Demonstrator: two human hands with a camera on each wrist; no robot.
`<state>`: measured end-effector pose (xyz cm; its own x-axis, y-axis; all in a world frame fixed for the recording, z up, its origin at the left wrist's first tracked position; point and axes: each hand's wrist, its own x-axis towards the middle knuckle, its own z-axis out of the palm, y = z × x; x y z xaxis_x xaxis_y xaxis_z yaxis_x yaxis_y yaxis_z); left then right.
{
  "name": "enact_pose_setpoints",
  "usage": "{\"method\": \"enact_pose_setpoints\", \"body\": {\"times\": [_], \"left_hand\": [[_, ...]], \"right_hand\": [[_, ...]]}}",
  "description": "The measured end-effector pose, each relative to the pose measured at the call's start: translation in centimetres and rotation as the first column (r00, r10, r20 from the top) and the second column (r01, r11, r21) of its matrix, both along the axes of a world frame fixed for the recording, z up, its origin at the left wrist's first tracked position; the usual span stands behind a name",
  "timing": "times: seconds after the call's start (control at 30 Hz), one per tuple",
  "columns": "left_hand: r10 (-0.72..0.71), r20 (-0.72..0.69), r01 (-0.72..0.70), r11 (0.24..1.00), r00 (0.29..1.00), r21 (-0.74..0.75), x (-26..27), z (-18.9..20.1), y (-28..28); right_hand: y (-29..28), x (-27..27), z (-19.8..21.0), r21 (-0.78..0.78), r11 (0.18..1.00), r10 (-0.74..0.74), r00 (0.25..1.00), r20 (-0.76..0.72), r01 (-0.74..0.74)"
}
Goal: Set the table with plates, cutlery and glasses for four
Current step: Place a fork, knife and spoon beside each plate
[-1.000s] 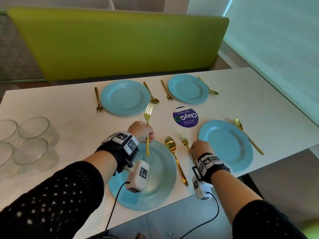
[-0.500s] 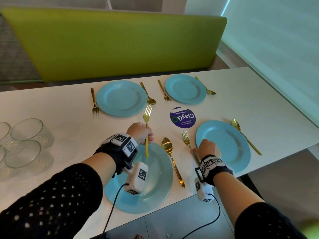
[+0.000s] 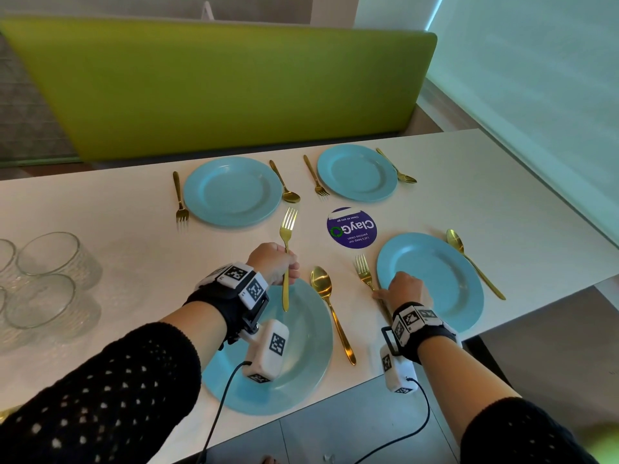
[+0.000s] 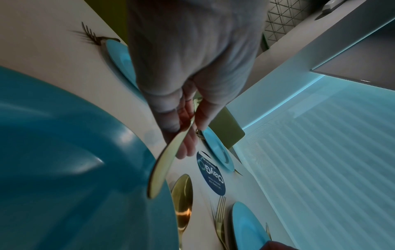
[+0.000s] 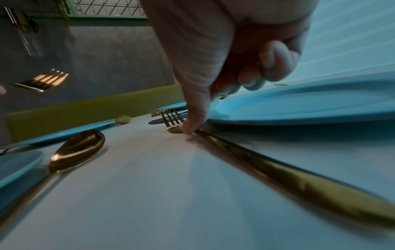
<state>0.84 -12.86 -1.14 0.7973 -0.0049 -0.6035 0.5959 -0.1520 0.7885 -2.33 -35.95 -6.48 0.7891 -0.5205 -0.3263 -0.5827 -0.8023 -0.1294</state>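
Note:
My left hand [image 3: 274,266] grips a gold fork [image 3: 285,242] by the middle of its handle. It holds the fork above the far rim of the near-left blue plate [image 3: 301,363], tines pointing away. The left wrist view shows the handle [image 4: 169,155] pinched between thumb and fingers. A gold spoon [image 3: 330,306] lies to the right of that plate. My right hand [image 3: 405,289] presses one straight finger on the neck of a second fork [image 5: 278,174], with its other fingers curled. That fork lies flat beside the near-right plate [image 3: 435,276].
Two far blue plates [image 3: 232,192] [image 3: 356,172] each have a fork and a spoon beside them. Another spoon [image 3: 469,259] lies right of the near-right plate. Several glass tumblers [image 3: 50,269] stand at the left. A purple sticker [image 3: 351,227] marks the table's middle, and a green bench [image 3: 217,88] stands behind.
My right hand has slid forward along the lying fork, from its handle to its neck. The left hand keeps its fork in almost the same place.

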Motion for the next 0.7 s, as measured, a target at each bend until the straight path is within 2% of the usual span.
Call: {"method": "enact_pose_setpoints", "body": {"times": [0.17,0.27,0.47,0.57,0.7], "left_hand": [[0.007,0.003,-0.007,1.0,1.0,-0.025,-0.6,0.0,0.7],[0.009,-0.007,-0.009,0.999,1.0,-0.05,-1.2,-0.1,1.4],[0.015,-0.028,-0.018,0.994,1.0,-0.107,-3.0,0.1,2.4],[-0.016,-0.03,0.011,0.989,0.999,-0.147,-4.4,0.2,3.6],[-0.052,-0.045,0.041,0.978,0.998,-0.205,-6.8,0.2,7.3]], "right_hand": [[1.2,0.1,1.3,0.027,0.999,0.027,0.996,0.09,-0.03],[3.5,0.2,2.9,0.182,0.98,0.052,0.983,0.177,-0.084],[11.3,-1.9,4.7,0.545,0.787,0.109,0.935,0.338,-0.289],[14.9,-3.3,4.7,0.588,0.743,0.117,0.927,0.355,-0.32],[18.8,-5.4,4.6,0.64,0.715,0.09,0.945,0.315,-0.282]]}}
